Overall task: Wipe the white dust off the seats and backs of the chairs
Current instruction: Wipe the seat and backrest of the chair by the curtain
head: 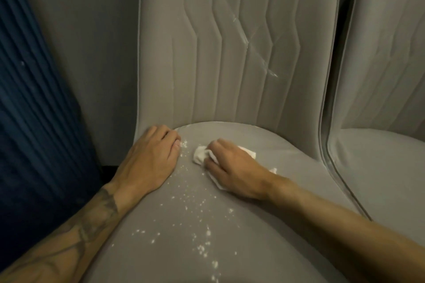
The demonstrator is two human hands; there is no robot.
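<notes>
Over at 12 o'clock on the seat (264, 225) my right hand (236, 167) grips the cloth (200, 154), left hand (147, 158) flat, empty; white dust (202, 248) at 6 and backrest (230, 53) streaks left, so I'd say barely started.

**Grey chair with white dust on seat and back**

The grey upholstered chair (230, 64) fills the centre of the frame, its back upright with zigzag stitched channels. White dust (202, 232) lies scattered in specks across the seat, from centre to lower centre. Faint white streaks (259, 53) cross the back. A second matching chair (381, 76) stands just beside it at the right edge.
</notes>
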